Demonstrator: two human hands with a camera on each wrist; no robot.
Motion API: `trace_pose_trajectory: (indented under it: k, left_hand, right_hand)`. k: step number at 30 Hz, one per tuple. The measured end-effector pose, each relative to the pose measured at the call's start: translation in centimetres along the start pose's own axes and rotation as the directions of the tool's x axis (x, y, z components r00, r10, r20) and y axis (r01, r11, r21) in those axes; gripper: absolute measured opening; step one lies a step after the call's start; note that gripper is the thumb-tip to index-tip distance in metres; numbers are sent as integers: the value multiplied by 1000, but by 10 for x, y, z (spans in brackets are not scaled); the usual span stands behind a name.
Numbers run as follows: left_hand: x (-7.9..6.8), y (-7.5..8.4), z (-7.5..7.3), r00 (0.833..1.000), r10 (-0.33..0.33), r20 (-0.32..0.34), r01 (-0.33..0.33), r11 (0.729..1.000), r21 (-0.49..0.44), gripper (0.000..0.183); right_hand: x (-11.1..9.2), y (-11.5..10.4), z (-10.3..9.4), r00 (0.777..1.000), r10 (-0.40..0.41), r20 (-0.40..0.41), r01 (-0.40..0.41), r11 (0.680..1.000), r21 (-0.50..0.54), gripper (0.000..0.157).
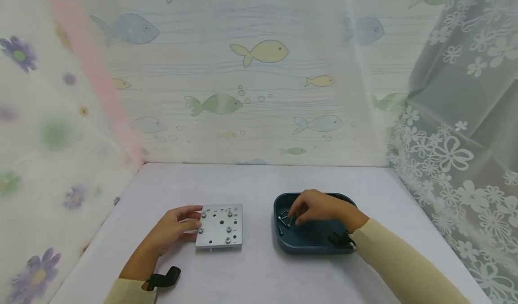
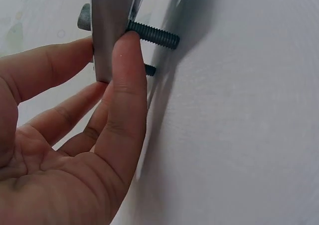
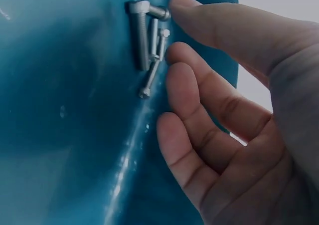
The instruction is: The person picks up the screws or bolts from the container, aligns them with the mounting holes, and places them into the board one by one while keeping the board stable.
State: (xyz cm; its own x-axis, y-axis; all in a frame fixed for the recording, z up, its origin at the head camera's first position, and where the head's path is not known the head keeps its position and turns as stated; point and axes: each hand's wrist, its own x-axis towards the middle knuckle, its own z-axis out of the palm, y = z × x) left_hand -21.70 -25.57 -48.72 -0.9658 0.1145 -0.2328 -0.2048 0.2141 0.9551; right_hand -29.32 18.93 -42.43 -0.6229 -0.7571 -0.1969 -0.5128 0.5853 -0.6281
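Loosely strewn at the left end of the blue tray (image 1: 303, 248): screws (image 3: 142, 45), long axes mixed, just left of the fingertips of the right hand (image 1: 314, 205), the nearer one. Thumb and fingers apart, seemingly without a pinch. Left of the tray: metal plate (image 1: 215, 233), clamped at its left edge in the left hand (image 1: 173, 226).

My tray (image 1: 309, 241) is dark blue, its screws (image 3: 141, 40) silvery. Left of the tray, my plate (image 1: 220, 233) is silver-grey; behind the tray, pale cloth (image 1: 259, 81) bears yellow, green and blue fish; right of the tray, my sleeve (image 1: 398, 259) is cream.
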Motion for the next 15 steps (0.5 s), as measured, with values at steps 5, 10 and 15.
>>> trace_pose_trajectory:
  k: [5, 10, 15]
  left_hand:
    - [3, -4, -1, 1000, 13, 21, -13, 1000, -21, 65]
    - [3, -5, 0, 1000, 10, 17, -9, 999, -32, 65]
    - [3, -6, 1, 1000, 1, 10, -1, 1000, -25, 65]
  right_hand:
    - [7, 2, 3, 1000, 18, 25, -18, 1000, 8, 23]
    - [16, 5, 5, 998, 38, 41, -38, 999, 10, 22]
    - [23, 9, 9, 996, 55, 64, -55, 998, 1, 21]
